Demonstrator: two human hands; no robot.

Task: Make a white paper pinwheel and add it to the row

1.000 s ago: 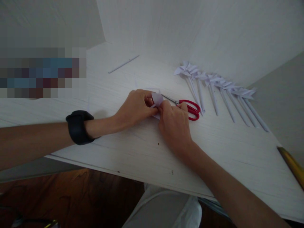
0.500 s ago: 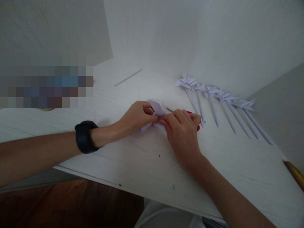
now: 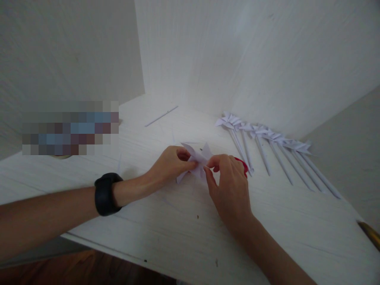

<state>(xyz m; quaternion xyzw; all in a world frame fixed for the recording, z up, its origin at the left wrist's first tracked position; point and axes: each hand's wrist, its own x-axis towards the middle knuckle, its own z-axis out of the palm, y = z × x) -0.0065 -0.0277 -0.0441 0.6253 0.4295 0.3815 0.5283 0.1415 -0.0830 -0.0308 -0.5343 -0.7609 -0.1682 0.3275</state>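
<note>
Pinwheel paper [image 3: 196, 159] is pinched by both hands' fingers — left hand [image 3: 169, 163], right hand [image 3: 230, 186] — stickless; finished pinwheels [image 3: 261, 136] lie right.

Home craft corner, white wood-grain desk [image 3: 297, 221], finished paper pinwheels [image 3: 261, 132], plain walls, wooden floor [image 3: 74, 269]

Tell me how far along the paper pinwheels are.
Done: a row of white paper pinwheels on rolled paper sticks lies on the white table. In hand: left hand and right hand pinch a white folded paper pinwheel head. Left: it has no stick; one spare thin white stick lies apart.
</note>
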